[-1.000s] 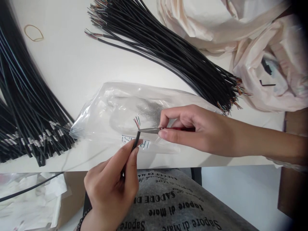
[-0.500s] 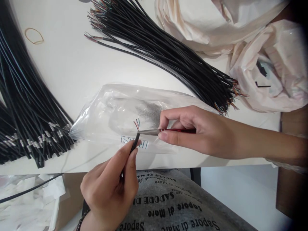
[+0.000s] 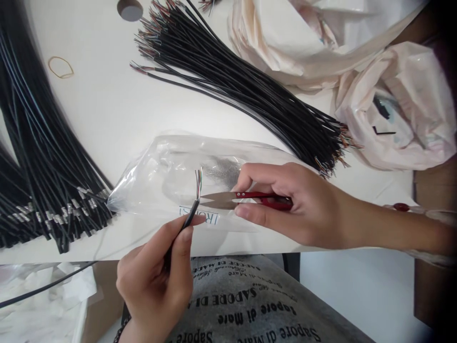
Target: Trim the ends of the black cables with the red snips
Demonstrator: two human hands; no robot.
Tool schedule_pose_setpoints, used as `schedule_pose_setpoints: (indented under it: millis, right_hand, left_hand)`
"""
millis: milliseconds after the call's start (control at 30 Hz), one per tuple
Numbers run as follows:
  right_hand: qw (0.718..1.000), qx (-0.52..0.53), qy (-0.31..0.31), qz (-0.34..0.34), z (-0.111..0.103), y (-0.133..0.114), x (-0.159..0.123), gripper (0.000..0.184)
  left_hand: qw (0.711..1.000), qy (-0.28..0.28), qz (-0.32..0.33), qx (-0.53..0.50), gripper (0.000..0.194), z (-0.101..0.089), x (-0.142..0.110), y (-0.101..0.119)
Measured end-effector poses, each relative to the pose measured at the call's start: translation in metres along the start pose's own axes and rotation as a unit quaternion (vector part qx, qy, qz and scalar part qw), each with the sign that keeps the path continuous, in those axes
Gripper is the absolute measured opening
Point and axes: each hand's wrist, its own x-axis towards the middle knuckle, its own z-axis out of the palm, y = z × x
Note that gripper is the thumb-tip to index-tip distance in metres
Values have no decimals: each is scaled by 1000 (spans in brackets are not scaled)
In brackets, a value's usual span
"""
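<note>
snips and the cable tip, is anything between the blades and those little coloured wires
Nothing visible. The red-handled snips in the right hand have their blades open, tips right beside the cable end pinched in the left hand. The coloured wires stand just above the blades; only the clear plastic bag lies behind them.

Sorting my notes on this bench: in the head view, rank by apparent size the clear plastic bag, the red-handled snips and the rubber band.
1. clear plastic bag
2. red-handled snips
3. rubber band
</note>
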Motion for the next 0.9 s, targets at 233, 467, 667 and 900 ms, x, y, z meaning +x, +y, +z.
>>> schedule_pose_setpoints:
  millis: [233,467,667,900]
  right_hand:
    - [987,-6,45,-155,11,12,2,11]
    - [956,-48,123,-262,24,19,3,14]
    - [937,-110,151,-295,28,18,6,15]
    - [927,-132,157,-315,29,13,4,15]
  left_hand:
    - [954,-87,-133,-253,19,2,0,0]
    - [729,-228,-214,-608,27,12,9,-10]
    - [399,-356,-216,-817,33,13,15,-15]
    - [333,-432,-187,-817,42,19,17,-23]
